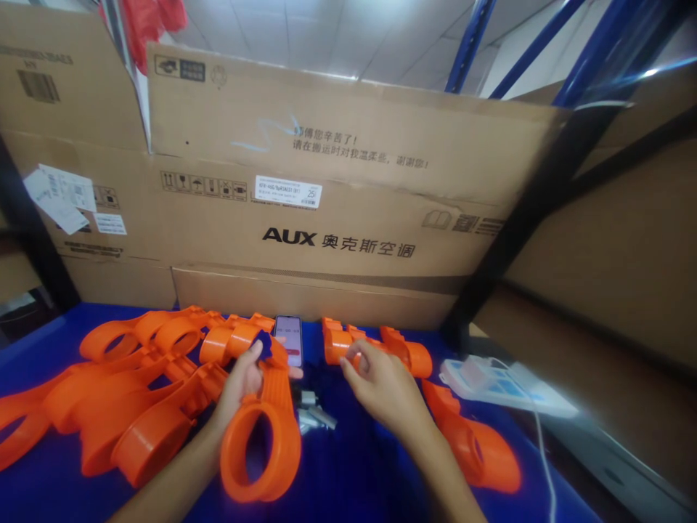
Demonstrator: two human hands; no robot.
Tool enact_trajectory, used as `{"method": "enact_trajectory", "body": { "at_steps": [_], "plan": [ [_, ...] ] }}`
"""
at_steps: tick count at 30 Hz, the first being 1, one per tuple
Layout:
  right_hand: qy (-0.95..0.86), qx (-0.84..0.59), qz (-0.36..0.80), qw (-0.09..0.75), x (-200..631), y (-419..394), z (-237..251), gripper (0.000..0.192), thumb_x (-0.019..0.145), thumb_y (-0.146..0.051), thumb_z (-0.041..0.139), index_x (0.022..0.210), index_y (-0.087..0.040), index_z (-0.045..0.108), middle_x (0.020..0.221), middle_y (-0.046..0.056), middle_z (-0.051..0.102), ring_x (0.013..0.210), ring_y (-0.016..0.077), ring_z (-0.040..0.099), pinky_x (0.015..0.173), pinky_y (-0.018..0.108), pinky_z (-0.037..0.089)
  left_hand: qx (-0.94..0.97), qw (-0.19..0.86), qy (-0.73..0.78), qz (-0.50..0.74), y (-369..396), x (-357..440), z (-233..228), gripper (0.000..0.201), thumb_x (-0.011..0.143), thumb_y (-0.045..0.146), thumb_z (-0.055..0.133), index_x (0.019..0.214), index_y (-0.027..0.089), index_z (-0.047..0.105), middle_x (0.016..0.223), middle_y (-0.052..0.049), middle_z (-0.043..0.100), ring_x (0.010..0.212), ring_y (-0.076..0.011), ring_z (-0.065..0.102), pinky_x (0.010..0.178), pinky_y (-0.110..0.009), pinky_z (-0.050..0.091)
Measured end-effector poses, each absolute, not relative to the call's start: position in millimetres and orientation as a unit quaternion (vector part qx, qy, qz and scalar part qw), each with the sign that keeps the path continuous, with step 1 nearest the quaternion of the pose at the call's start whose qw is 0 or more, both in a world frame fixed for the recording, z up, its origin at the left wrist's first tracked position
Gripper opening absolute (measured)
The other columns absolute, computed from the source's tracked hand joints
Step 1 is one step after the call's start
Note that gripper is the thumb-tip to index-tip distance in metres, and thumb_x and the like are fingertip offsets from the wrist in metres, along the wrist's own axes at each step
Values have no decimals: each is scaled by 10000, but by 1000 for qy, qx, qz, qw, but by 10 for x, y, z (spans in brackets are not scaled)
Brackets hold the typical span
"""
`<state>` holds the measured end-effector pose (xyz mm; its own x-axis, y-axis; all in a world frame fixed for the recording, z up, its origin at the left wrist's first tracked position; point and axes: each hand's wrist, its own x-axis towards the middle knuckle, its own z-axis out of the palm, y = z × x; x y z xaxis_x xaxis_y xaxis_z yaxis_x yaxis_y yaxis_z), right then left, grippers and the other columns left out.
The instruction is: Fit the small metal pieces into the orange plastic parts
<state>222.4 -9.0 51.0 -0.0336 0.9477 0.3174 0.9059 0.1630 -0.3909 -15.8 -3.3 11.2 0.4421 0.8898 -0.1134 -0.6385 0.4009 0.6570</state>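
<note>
My left hand [245,378] is closed round the upper end of an orange plastic part with a large ring [261,450], the ring hanging toward me. My right hand [381,381] is held over the blue surface with thumb and forefinger brought together in a pinch. Whatever may be between those fingertips is too small or hidden to make out. Just behind it lie more orange ring parts [419,357]. Between my hands, several small grey-silver pieces [319,418] rest on the blue table surface [348,479].
Many similar orange parts [92,396] are heaped on the left. Another orange part [490,454] lies at the right, near a white power strip [506,385] with a cable. A phone [288,335] stands at the back, before cardboard panels [218,225]. Dark posts [517,211] frame the right.
</note>
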Motion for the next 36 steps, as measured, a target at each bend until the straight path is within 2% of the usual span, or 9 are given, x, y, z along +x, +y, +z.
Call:
{"method": "enact_trajectory", "body": {
  "at_steps": [5, 11, 15, 19, 22, 26, 30, 32, 36],
  "plan": [
    [-757, -622, 54, 193, 2248, -147, 457, 232, 798, -266, 688, 1028, -239, 672, 738, 36, 686, 660, 205, 615, 567, 269, 302, 292, 783, 229, 499, -87, -119, 129, 613, 856, 581, 591, 1292, 151, 572, 740, -82, 751, 462, -180, 640, 462, -262, 487],
    [-756, -603, 89, 237, 2331, -108, 445, 228, 769, -121, 580, 933, -218, 704, 709, 16, 674, 624, 173, 591, 574, 262, 340, 298, 792, 219, 486, -96, -110, 132, 631, 862, 561, 598, 1329, 138, 557, 830, -119, 769, 583, -218, 699, 517, -276, 520],
    [-749, -576, 130, 300, 2386, -73, 497, 186, 790, -150, 532, 830, -209, 704, 650, 3, 641, 593, 174, 563, 557, 264, 359, 299, 806, 216, 463, -85, -91, 60, 674, 867, 585, 580, 1352, 117, 558, 845, -134, 770, 636, -245, 714, 572, -310, 542],
    [-695, -528, 206, 442, 2262, -82, 520, 141, 836, -210, 533, 827, -194, 673, 679, 12, 635, 584, 164, 542, 548, 268, 388, 298, 816, 212, 448, -108, -51, 18, 686, 869, 602, 576, 1319, 85, 593, 831, -149, 768, 665, -258, 721, 605, -321, 547],
    [-648, -481, 272, 524, 2078, -138, 511, 139, 875, -300, 585, 873, -191, 671, 730, 25, 640, 621, 164, 560, 554, 269, 419, 298, 818, 216, 443, -131, -30, 38, 657, 875, 564, 600, 1346, 107, 564, 923, -165, 775, 645, -231, 716, 583, -298, 538],
    [-616, -450, 364, 534, 1884, -228, 488, 339, 909, -476, 613, 1103, -207, 684, 625, -11, 574, 510, 147, 514, 495, 270, 444, 298, 819, 202, 446, -143, -43, 76, 636, 886, 535, 606, 1365, 123, 528, 1038, -190, 763, 649, -221, 720, 581, -294, 539],
    [-632, -411, 392, 528, 1812, -254, 500, 426, 946, -533, 550, 1251, -258, 664, 821, 50, 700, 796, 231, 666, 785, 388, 572, 296, 808, 167, 482, -124, -80, 66, 589, 907, 523, 575, 1346, 129, 562, 1031, -156, 768, 684, -231, 732, 608, -301, 545],
    [-653, -395, 395, 512, 1795, -258, 514, 425, 948, -520, 558, 1272, -268, 667, 1022, 76, 725, 1048, 267, 648, 992, 452, 503, 307, 806, 150, 483, -111, -88, 35, 575, 910, 513, 572, 1318, 109, 596, 1008, -152, 772, 721, -238, 737, 634, -298, 543],
    [-659, -398, 417, 483, 1769, -289, 517, 458, 961, -507, 544, 1359, -290, 609, 1116, 69, 725, 1070, 266, 652, 1036, 488, 472, 339, 825, 145, 428, -105, -59, -14, 660, 874, 606, 569, 1192, 40, 682, 905, -181, 773, 809, -289, 739, 711, -327, 543]
  ]
}}
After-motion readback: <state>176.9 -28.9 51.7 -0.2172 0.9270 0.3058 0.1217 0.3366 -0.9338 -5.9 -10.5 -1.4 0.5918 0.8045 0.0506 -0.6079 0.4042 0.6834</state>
